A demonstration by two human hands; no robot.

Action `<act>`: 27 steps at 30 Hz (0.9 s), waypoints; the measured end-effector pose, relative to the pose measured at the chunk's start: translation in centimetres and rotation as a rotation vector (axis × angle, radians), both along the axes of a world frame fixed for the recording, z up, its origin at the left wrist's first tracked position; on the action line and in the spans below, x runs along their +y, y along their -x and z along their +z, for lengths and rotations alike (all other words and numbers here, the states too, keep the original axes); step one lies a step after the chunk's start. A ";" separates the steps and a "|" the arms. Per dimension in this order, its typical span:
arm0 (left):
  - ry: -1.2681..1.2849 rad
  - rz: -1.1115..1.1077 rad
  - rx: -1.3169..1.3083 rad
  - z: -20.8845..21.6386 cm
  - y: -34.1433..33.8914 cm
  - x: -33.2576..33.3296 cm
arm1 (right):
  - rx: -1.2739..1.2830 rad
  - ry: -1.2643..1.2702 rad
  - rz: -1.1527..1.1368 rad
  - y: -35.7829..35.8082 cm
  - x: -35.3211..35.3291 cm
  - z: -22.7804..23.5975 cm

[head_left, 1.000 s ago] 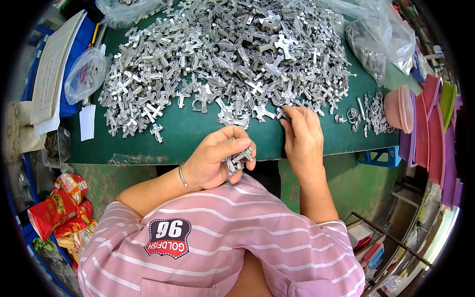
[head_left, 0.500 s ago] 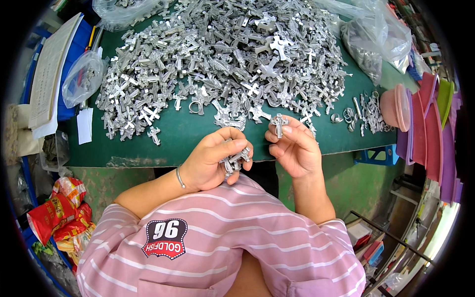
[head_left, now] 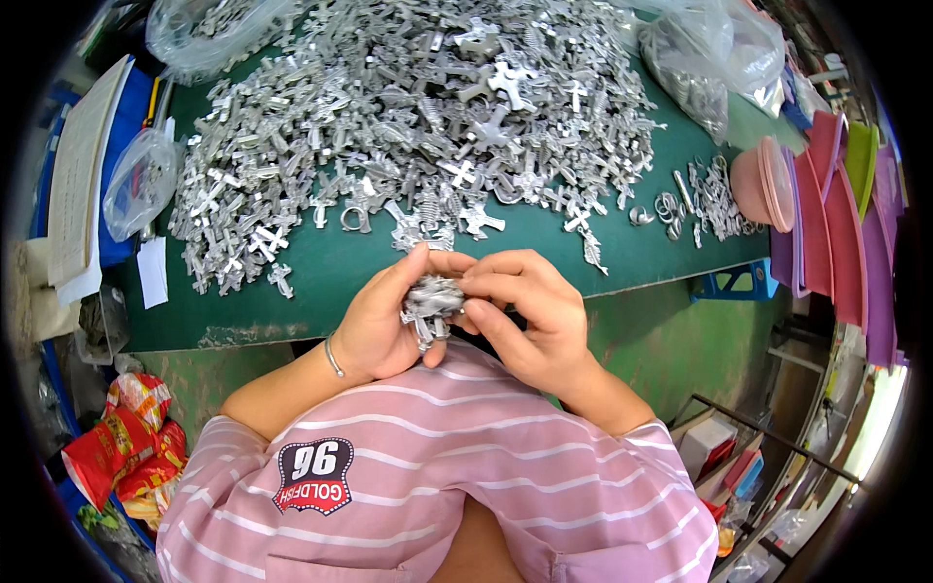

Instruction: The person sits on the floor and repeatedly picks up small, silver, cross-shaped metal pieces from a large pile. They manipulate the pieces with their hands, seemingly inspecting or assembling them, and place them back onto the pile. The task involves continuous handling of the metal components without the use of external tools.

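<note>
My left hand (head_left: 382,316) is cupped around a small bunch of silver metal cross pendants (head_left: 433,303) by the table's front edge. From the right, my right hand (head_left: 530,316) meets it, thumb and fingers pinched on a pendant at the side of the bunch. Motion blurs the top pieces there, and fingers hide part of them. Just beyond my hands spreads a big pile of silver cross pendants (head_left: 408,126), with some larger crosses (head_left: 510,85) on top.
The pile lies on a green table (head_left: 544,248). At right are rings and small metal parts (head_left: 717,194), pink bowls (head_left: 763,185) and coloured plastic bins (head_left: 826,209). Clear bags (head_left: 141,185) and a paper sheet (head_left: 87,175) stand left. A blue stool (head_left: 736,281) is below the table.
My right hand has moved left, bringing the cross pendant it held up apart over to the bunch in my left hand. The whole view has shifted slightly.
</note>
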State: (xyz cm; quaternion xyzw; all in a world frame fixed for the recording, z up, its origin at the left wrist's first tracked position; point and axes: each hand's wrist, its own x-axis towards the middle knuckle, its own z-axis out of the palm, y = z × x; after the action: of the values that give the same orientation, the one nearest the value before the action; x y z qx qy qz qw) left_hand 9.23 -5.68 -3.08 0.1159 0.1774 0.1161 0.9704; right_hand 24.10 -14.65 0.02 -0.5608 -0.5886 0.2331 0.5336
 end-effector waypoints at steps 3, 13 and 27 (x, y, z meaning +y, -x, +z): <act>-0.043 0.023 0.021 0.1 0.1 -0.1 | -0.368 0.058 -0.227 -2.5 -0.3 -0.5; -0.059 0.017 0.020 0.2 -0.2 -0.1 | -0.813 0.226 -0.537 -6.1 -0.2 -1.3; -0.072 0.014 0.044 0.2 -0.2 0.0 | 1.156 0.137 -0.113 -5.5 1.0 -1.0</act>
State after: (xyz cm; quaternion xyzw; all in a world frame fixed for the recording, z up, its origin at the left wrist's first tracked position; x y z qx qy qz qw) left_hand 9.40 -5.71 -2.86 0.1519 0.1950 0.1264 0.9607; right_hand 29.65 -13.65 -1.00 -0.4065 -0.1548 0.5097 0.7423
